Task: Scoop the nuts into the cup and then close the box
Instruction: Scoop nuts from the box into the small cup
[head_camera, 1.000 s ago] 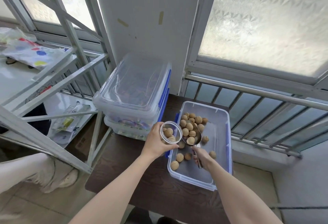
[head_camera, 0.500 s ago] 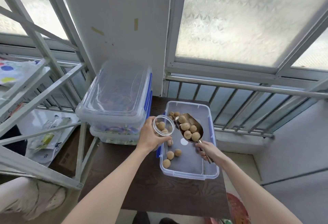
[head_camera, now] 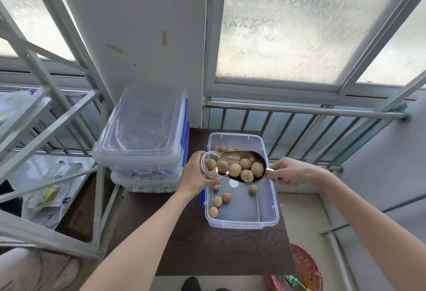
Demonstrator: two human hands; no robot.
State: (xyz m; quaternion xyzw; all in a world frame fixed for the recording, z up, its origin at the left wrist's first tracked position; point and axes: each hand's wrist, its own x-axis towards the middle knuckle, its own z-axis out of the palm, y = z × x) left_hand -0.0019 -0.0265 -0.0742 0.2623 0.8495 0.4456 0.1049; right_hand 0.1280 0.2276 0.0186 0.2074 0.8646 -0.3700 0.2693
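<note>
An open clear plastic box with blue clips lies on the dark wooden table, with several loose nuts on its floor. My left hand grips a clear cup tilted over the box's left rim, a nut visible inside. My right hand holds the handle of a metal scoop carrying several nuts. The scoop's front tip lies against the cup's mouth. The box's lid is not identifiable in view.
Two stacked lidded clear boxes stand left of the open box, against the white wall. A metal railing runs behind the table. A grey metal frame stands at the left; a red basket lies on the floor at the lower right.
The scoop came up out of the box loaded with nuts and swung left until its tip reached the cup's mouth. My head turned right, shifting the scene left.
</note>
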